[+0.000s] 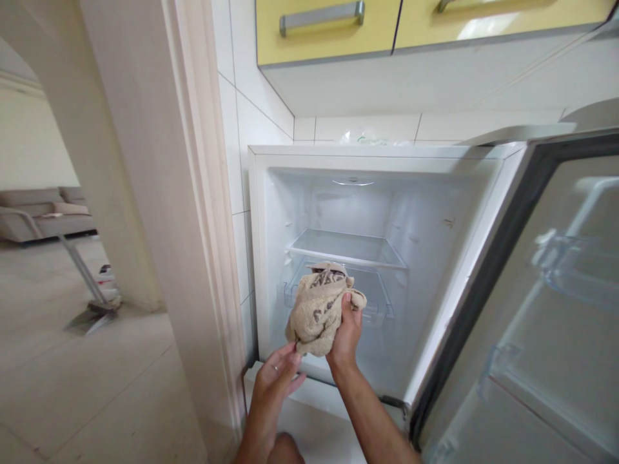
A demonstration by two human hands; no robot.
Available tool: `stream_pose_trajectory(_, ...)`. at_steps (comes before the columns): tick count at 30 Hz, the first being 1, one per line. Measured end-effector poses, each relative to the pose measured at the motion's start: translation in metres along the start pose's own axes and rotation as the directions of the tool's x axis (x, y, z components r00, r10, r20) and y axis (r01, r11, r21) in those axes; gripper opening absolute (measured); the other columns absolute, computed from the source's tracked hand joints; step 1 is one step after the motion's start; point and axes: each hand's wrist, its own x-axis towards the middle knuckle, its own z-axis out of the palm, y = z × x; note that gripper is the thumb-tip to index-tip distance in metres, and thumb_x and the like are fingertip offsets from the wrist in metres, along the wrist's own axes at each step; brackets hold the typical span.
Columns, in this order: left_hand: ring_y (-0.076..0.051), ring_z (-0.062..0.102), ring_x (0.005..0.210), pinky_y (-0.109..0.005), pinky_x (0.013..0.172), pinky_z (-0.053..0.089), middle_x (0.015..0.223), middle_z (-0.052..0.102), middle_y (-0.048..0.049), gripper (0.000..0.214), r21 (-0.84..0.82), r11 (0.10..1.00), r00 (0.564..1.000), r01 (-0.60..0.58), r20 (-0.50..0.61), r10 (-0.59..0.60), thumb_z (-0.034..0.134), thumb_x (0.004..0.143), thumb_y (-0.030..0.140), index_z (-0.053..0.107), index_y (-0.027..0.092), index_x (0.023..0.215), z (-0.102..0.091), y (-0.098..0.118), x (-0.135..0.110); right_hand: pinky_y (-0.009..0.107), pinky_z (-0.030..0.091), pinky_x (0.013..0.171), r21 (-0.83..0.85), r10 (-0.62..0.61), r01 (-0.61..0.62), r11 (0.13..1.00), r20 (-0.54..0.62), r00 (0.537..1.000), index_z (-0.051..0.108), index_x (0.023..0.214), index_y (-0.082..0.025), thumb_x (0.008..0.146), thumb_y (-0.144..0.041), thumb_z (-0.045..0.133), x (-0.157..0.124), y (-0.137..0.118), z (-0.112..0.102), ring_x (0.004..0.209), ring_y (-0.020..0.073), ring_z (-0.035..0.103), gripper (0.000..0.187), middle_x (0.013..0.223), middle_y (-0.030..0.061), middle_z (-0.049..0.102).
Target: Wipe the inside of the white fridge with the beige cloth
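Note:
A beige cloth (316, 312) with dark markings is bunched up in front of the open fridge (333, 151). My right hand (347, 335) grips it from the right side, thumb on top; the fingers behind are hidden by the cloth. At its lower left edge, my left hand (278, 374) pinches a bit of the cloth between thumb and fingertip, and a ring shows on one finger. Behind the cloth are a glass shelf (348, 245) and, lower down, a clear drawer (382, 293), partly covered from view.
The fridge door (546, 303) stands open at the right, with clear door racks (575, 264). Yellow cabinets (329, 45) hang above. A door frame (193, 212) rises close on the left; beyond it are a dustpan (91, 316) and a sofa (43, 212).

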Motion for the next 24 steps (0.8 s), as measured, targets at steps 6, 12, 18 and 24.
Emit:
stream_pose_trajectory(6, -0.039, 0.052, 0.138, -0.055, 0.106, 0.051, 0.139, 0.064, -0.0157, 0.091, -0.271, 0.963, 0.951, -0.013, 0.295, 0.096, 0.086, 0.054, 0.071, 0.065, 0.028, 0.130, 0.047, 0.034, -0.009, 0.038, 0.056, 0.093, -0.078, 0.062, -0.048, 0.996, 0.193, 0.979, 0.059, 0.114, -0.029, 0.080, -0.056, 0.071, -0.022, 0.010, -0.001, 0.101, 0.0204, 0.069, 0.046, 0.109, 0.0010, 0.072)
stream_pose_trajectory(12, -0.030, 0.070, 0.115, -0.043, 0.100, 0.058, 0.116, 0.076, -0.0097, 0.078, -0.128, 0.941, 0.948, -0.312, 0.027, 0.318, 0.090, 0.059, 0.049, 0.066, 0.024, 0.128, 0.077, 0.077, 0.004, 0.038, 0.046, 0.110, -0.301, -0.035, 0.243, 0.922, 0.561, 0.827, 0.061, 0.129, -0.026, 0.090, -0.048, 0.065, -0.023, -0.008, -0.004, 0.119, 0.0214, 0.063, 0.045, 0.127, 0.0063, 0.069)
stream_pose_trajectory(18, -0.029, 0.072, 0.106, -0.040, 0.090, 0.060, 0.119, 0.074, -0.0123, 0.082, 0.001, 0.854, 0.843, -0.520, -0.161, 0.513, 0.087, 0.053, 0.034, 0.060, 0.017, 0.128, 0.096, 0.121, 0.033, 0.043, 0.038, 0.120, -0.361, 0.132, 0.135, 0.923, 0.624, 0.770, 0.057, 0.135, -0.032, 0.085, -0.046, 0.073, 0.000, -0.003, -0.028, 0.137, 0.0232, 0.054, 0.054, 0.145, 0.0065, 0.060)
stream_pose_trajectory(24, -0.035, 0.063, 0.125, -0.049, 0.101, 0.055, 0.140, 0.061, -0.0212, 0.099, 0.639, 0.464, 0.511, -0.614, -0.126, 0.850, 0.087, 0.058, 0.028, 0.038, 0.018, 0.143, 0.089, 0.133, 0.050, 0.050, 0.056, 0.100, -0.264, 0.112, 0.024, 0.964, 0.489, 0.865, 0.050, 0.137, -0.033, 0.079, -0.054, 0.078, 0.012, 0.018, -0.065, 0.123, 0.0285, 0.065, 0.068, 0.142, 0.0135, 0.059)
